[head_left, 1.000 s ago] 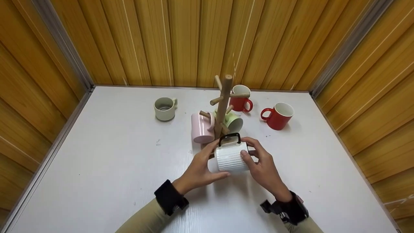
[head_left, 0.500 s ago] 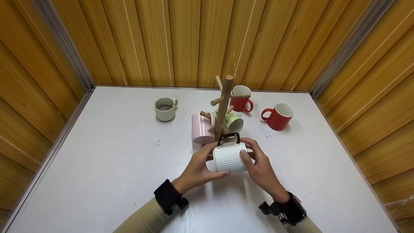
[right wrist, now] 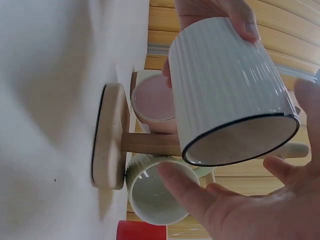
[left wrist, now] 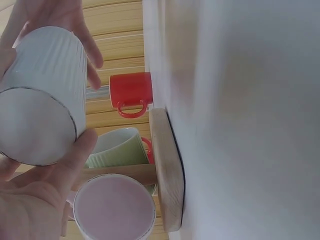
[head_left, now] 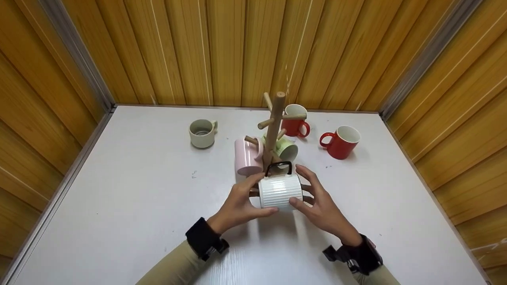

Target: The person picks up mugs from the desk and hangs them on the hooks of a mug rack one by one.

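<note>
A white ribbed mug (head_left: 280, 190) with a black handle lies sideways in the air, handle up, in front of a wooden mug tree (head_left: 274, 132). My left hand (head_left: 237, 204) grips it around the base end, thumb below. At the rim end is my right hand (head_left: 323, 208), its fingers spread; the thumb overlaps the mug in the head view. In the right wrist view, the right fingers (right wrist: 187, 192) stand apart from the dark-edged rim. A pink mug (head_left: 246, 158) hangs on the tree's left side, a light green mug (head_left: 289, 150) on its right.
Two red mugs (head_left: 340, 147) stand upright on the white table (head_left: 138, 190), one behind the tree and one farther right. A grey-green cup (head_left: 202, 136) stands at the back left. Bare upper pegs (head_left: 295, 116) jut from the tree. Wood-patterned walls surround the table.
The white mug has shifted slightly left in my left hand. My right fingers have spread away from its rim, and the right thumb has slid lower on it.
</note>
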`<state>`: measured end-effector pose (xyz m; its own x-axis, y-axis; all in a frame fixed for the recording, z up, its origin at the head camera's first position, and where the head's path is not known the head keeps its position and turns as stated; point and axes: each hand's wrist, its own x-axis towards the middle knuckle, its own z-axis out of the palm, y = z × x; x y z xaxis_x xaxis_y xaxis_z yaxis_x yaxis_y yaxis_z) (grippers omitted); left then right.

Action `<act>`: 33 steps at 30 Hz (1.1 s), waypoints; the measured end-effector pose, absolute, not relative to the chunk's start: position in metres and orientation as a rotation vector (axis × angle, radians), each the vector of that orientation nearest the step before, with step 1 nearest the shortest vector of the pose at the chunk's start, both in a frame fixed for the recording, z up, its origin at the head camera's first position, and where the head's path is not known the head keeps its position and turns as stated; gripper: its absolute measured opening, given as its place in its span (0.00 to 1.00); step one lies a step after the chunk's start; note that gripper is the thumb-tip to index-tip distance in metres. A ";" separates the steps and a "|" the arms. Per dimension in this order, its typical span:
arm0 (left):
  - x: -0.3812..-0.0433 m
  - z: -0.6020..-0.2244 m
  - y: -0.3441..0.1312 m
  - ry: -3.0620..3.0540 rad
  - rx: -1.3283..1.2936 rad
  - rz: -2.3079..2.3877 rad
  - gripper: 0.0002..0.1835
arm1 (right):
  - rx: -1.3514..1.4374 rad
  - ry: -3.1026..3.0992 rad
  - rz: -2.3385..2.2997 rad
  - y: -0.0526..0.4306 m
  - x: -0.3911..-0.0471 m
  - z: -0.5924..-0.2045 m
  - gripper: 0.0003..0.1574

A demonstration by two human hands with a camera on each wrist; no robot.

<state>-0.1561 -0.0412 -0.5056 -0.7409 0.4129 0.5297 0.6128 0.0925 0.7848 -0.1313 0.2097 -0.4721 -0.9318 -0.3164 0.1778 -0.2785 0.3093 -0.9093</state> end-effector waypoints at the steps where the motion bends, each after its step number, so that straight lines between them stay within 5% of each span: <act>1: -0.156 -0.505 -0.042 -2.195 -1.034 -1.717 0.43 | -0.582 2.474 -1.750 0.211 -0.131 -0.473 0.54; 7: -0.158 -0.503 -0.044 -2.236 -1.004 -1.716 0.42 | -0.648 2.273 -1.811 0.213 -0.132 -0.477 0.59; 20: -0.159 -0.499 -0.048 -2.297 -0.951 -1.675 0.41 | -0.594 2.341 -1.766 0.209 -0.135 -0.475 0.54; 29: -0.159 -0.496 -0.050 -2.332 -0.981 -1.658 0.57 | -0.605 2.324 -1.800 0.210 -0.139 -0.477 0.54; 33: -0.158 -0.497 -0.051 -2.279 -1.021 -1.693 0.57 | -0.583 2.315 -1.809 0.211 -0.141 -0.478 0.54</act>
